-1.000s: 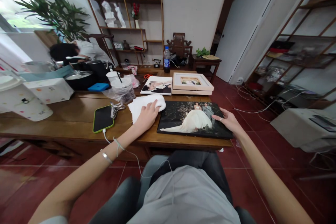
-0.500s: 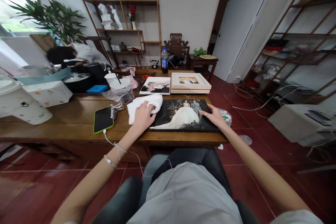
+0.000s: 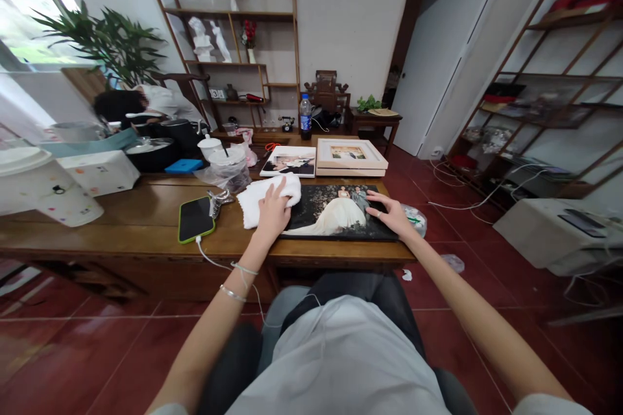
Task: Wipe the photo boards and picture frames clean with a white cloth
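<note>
A dark wedding photo panel (image 3: 335,217) lies flat on the wooden table (image 3: 121,220) in front of me. My left hand (image 3: 273,211) presses on a white cloth (image 3: 263,193) at the panel's left edge, fingers curled over the fabric. My right hand (image 3: 389,213) rests flat on the panel's right part, fingers spread, a ring on one finger.
Behind the panel lie a printed photo (image 3: 288,161) and a light framed photo (image 3: 351,155). A green-cased phone (image 3: 195,219) on a cable, a metal clip (image 3: 219,198), cups in a bag (image 3: 224,167), white boxes (image 3: 58,185) and a bottle (image 3: 305,117) stand about. Another person (image 3: 141,104) bends over at the far left.
The panel has slid left along the table under my right hand, away from the right end. My left hand stays on the cloth, which now overlaps the panel's left corner.
</note>
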`<move>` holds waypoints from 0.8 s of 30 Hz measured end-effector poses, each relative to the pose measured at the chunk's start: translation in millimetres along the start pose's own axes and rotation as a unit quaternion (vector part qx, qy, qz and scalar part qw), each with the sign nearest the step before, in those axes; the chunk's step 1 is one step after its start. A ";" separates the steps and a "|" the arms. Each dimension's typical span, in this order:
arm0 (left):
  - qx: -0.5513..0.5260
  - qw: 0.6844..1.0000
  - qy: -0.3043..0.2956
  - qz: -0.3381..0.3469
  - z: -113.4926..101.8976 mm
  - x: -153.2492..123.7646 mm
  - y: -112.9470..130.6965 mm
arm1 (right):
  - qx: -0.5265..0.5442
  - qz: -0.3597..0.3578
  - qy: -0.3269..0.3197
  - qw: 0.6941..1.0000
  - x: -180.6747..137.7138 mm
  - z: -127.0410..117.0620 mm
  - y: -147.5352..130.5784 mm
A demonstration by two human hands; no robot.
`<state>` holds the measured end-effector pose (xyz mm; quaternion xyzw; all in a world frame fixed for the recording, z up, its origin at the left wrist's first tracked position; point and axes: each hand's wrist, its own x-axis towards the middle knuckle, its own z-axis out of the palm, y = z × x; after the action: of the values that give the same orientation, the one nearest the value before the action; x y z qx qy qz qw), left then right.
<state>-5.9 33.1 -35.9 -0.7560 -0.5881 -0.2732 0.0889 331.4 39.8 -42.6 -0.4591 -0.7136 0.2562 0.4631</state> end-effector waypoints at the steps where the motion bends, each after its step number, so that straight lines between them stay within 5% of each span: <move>1: -0.011 1.000 -0.004 0.016 0.9 0.6 -2.5 | -0.021 -0.002 0.001 1.000 -0.5 -0.1 -0.2; 7: -0.080 0.991 0.034 0.106 -1.6 4.6 -4.1 | -0.086 -0.012 0.006 0.996 -3.1 0.1 -0.7; 13: -0.121 0.976 0.167 0.070 -8.8 2.0 0.5 | -0.055 -0.015 -0.004 0.998 -4.7 -0.5 -0.6; 20: -0.090 0.986 -0.006 0.138 6.4 5.0 -2.2 | 0.019 0.003 0.001 1.000 -2.4 1.1 0.8; 24: -0.073 0.986 -0.006 0.150 10.4 5.7 -3.3 | 0.079 0.034 0.036 0.996 5.8 3.9 4.2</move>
<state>-4.9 43.6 -42.3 -0.8417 -0.4469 -0.2946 0.0704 328.7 47.1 -45.2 -0.4538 -0.6580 0.3111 0.5142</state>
